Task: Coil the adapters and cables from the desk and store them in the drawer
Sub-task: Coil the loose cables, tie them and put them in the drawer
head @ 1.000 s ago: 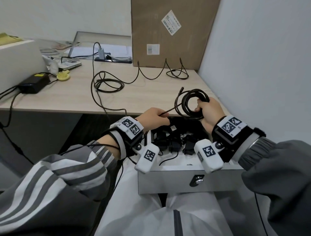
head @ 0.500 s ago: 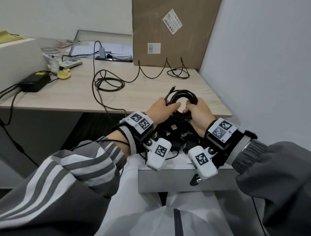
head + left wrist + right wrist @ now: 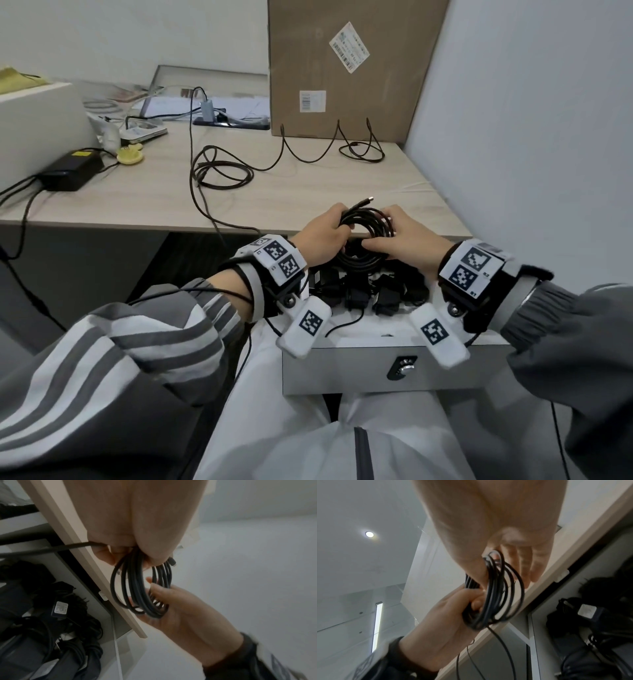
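A black cable wound into a coil (image 3: pixel 368 224) is held at the desk's front edge, above the back of the open drawer (image 3: pixel 376 371). My left hand (image 3: pixel 323 233) grips the coil's left side, fingers curled round the strands. My right hand (image 3: pixel 406 240) pinches its right side between thumb and fingers. A plug end (image 3: pixel 368 200) sticks out on top. In the left wrist view the coil (image 3: pixel 137 589) hangs between both hands. The right wrist view shows the coil (image 3: pixel 498 595) and black adapters (image 3: pixel 590 616) in the drawer. Several black adapters (image 3: pixel 359 294) lie under my hands.
On the desk (image 3: pixel 137 202) lie a loose black cable (image 3: pixel 222 171), a second cable (image 3: pixel 359 150) in front of a cardboard box (image 3: pixel 342 68), and a black power brick (image 3: pixel 72 169) at the left. A wall bounds the right side.
My left hand has left the cable's loose tail and now grips the coil beside my right hand. The coil has come lower and closer, toward the drawer.
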A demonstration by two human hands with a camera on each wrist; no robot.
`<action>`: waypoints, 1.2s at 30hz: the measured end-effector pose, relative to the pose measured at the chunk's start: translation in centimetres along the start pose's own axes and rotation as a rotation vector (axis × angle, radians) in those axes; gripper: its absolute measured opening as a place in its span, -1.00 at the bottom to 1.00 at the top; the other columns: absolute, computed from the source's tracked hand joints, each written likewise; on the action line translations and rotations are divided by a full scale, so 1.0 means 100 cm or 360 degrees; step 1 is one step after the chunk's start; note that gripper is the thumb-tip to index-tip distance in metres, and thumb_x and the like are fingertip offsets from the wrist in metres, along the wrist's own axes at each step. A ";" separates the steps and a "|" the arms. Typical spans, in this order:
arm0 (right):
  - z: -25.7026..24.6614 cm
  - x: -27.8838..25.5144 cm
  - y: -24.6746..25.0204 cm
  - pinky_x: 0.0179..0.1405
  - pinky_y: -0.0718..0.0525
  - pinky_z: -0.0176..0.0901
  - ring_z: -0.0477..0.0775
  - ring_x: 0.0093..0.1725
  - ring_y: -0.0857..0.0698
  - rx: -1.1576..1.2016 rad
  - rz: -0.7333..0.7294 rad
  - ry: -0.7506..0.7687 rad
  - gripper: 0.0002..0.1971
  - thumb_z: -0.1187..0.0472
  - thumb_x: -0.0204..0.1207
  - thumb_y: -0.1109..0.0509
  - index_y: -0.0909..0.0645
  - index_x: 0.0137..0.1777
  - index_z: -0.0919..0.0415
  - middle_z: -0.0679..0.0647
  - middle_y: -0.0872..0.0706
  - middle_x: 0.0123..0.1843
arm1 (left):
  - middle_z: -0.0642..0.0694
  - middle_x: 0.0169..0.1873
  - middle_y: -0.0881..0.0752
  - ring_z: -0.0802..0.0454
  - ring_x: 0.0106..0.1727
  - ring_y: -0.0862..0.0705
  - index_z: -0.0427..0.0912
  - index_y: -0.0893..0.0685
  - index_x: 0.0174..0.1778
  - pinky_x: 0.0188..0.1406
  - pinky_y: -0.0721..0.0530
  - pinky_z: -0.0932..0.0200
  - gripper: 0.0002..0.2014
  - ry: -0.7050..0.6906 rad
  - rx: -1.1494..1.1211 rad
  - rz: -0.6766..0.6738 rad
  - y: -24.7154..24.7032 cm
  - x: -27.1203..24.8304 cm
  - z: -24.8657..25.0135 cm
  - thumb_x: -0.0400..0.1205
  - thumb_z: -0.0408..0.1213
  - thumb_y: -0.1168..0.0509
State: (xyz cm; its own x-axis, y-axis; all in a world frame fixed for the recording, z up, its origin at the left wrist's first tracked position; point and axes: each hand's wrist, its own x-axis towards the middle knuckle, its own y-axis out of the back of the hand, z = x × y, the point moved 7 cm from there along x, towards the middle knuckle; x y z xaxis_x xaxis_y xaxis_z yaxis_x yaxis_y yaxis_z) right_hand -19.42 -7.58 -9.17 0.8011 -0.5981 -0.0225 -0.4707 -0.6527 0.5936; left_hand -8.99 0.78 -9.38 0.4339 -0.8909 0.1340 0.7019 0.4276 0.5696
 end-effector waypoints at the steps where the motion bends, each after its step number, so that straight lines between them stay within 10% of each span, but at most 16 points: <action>1: -0.004 0.000 0.003 0.18 -0.64 -0.11 -0.01 0.13 -0.66 -0.0022 -0.0036 0.0043 -0.46 0.17 0.50 -0.49 -0.35 0.41 0.15 0.06 -0.65 0.16 | -0.07 -0.32 -0.56 -0.01 -0.28 -0.51 -0.26 -0.48 0.18 -0.34 -0.44 0.17 -0.84 -0.0026 0.0071 -0.0050 -0.002 0.000 0.002 0.71 -0.37 -0.09; 9: -0.025 -0.003 -0.012 0.06 -0.66 -0.01 0.14 -0.14 -0.73 -0.0227 -0.0379 0.0113 -0.48 -0.10 0.68 -0.12 -0.64 0.04 0.40 0.33 -0.78 -0.10 | -0.13 -0.12 -0.62 -0.04 -0.10 -0.58 -0.31 -0.49 0.17 -0.26 -0.44 0.21 -0.81 -0.0221 0.0407 -0.0250 -0.016 -0.002 0.017 0.65 -0.42 -0.19; 19: -0.009 -0.026 -0.027 0.05 -0.68 -0.10 0.08 -0.03 -0.72 0.0012 -0.1072 -0.0302 -0.81 0.31 0.71 -0.15 -0.51 0.23 0.31 0.23 -0.72 -0.04 | -0.15 -0.29 -0.58 -0.08 -0.32 -0.52 -0.24 -0.23 0.14 -0.46 -0.43 0.34 -0.61 -0.0354 0.0592 -0.0487 -0.033 -0.008 0.024 0.60 -0.34 -0.35; 24: -0.015 -0.021 -0.030 -0.11 -0.59 -0.18 -0.02 -0.28 -0.60 -0.0089 -0.0784 -0.0059 -0.84 0.38 0.71 -0.10 -0.50 0.16 0.32 0.14 -0.61 -0.25 | -0.30 -0.15 -0.74 -0.12 -0.26 -0.63 -0.26 -0.23 0.19 -0.25 -0.59 0.04 -0.54 -0.0370 0.0567 -0.0494 -0.026 -0.004 0.026 0.55 -0.40 -0.38; 29: -0.014 -0.005 -0.003 -0.07 -0.58 0.00 -0.06 -0.36 -0.55 -0.0657 -0.0261 0.0233 -0.83 0.29 0.67 -0.20 -0.57 0.14 0.32 -0.02 -0.59 -0.35 | 0.01 -0.17 -0.73 0.13 -0.30 -0.63 -0.16 -0.29 0.19 -0.33 -0.55 0.40 -0.47 -0.0193 0.0303 -0.0392 -0.015 -0.004 0.011 0.53 -0.07 -0.47; 36: 0.008 0.011 0.051 -0.16 -0.42 -0.13 0.06 -0.26 -0.52 -0.0288 0.0634 0.0195 -0.90 0.23 0.67 -0.19 -0.52 0.04 0.19 -0.03 -0.53 -0.32 | 0.02 -0.15 -0.63 0.07 -0.16 -0.61 -0.06 -0.46 0.23 -0.12 -0.52 0.12 -0.53 0.0078 0.0713 -0.0444 0.010 0.000 -0.013 0.62 0.23 -0.20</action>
State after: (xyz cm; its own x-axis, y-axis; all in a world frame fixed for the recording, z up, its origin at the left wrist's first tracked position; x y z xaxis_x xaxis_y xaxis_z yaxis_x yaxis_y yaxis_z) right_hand -21.23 -11.92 -6.77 0.6138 -0.7195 0.3249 -0.6875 -0.2849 0.6679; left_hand -7.60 1.39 -9.87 0.2986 -0.9487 -0.1038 0.4888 0.0586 0.8704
